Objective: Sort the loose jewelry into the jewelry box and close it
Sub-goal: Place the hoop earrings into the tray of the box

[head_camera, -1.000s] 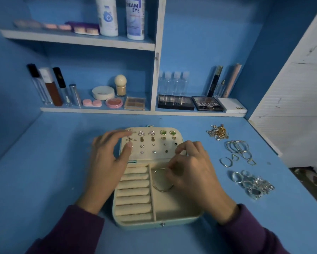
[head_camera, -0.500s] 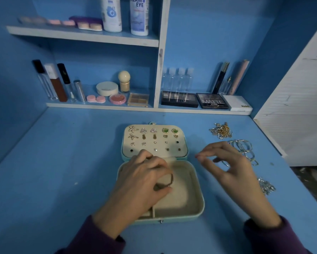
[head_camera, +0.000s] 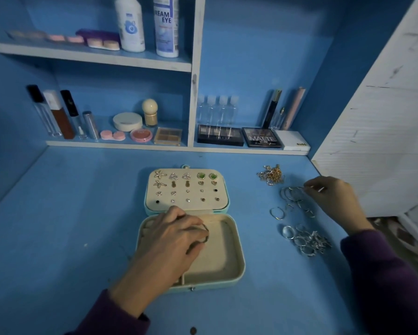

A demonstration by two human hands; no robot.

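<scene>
Jewelry box [head_camera: 241,267] open, stud earrings [head_camera: 186,176] in lid [head_camera: 194,204]; left hand [head_camera: 169,243] grips bangle [head_camera: 205,234] in tray [head_camera: 219,252], hiding left compartment; right hand [head_camera: 333,201] pinches a hoop [head_camera: 320,189]

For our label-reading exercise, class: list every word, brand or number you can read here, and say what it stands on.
"REAM EYE": on the tall white bottle; the start of the first word seems cut off.
"MATTE": on the lid of the black palette.
Too small or blurred to read: the line under MATTE, the print on the blue-logo bottle, the mark on the white box.
</scene>
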